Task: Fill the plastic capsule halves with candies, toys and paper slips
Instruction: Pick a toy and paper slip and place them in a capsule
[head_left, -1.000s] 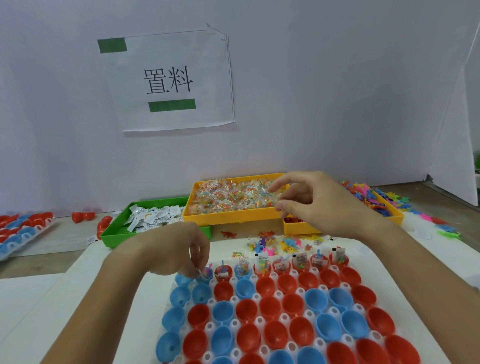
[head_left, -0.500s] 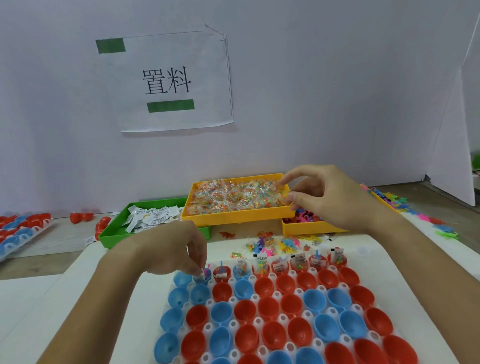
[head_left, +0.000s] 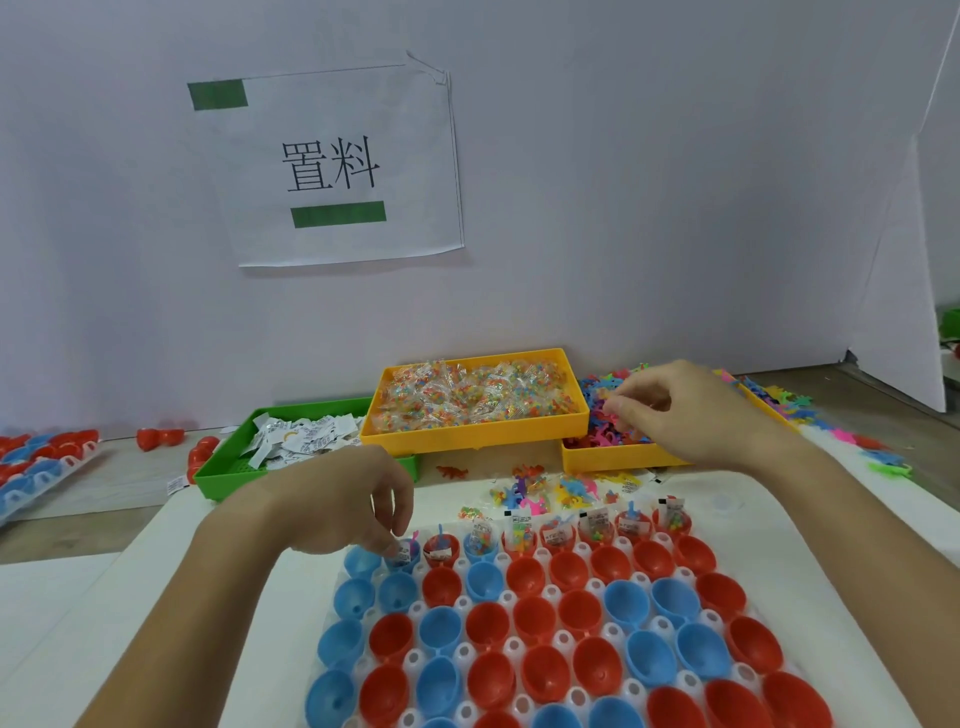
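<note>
Slip (head_left: 401, 552) pinched in our left grip (head_left: 347, 503) at centre; our right grip (head_left: 684, 410) pinches toys (head_left: 605, 434) right of centre.

The nearest capsule halves (head_left: 571, 719) run off the bottom edge; the left hand (head_left: 337, 499) hides its fingertips' hold

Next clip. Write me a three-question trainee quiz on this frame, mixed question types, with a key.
1. True or false: the right hand is over the green tray.
2. Which tray holds the paper slips? A) green B) middle yellow C) right yellow
3. Fill in: the left hand has its fingertips at a ___ capsule half in the far row.

Key: 1. False; it is over the right yellow tray of toys. 2. A. 3. blue.
</note>
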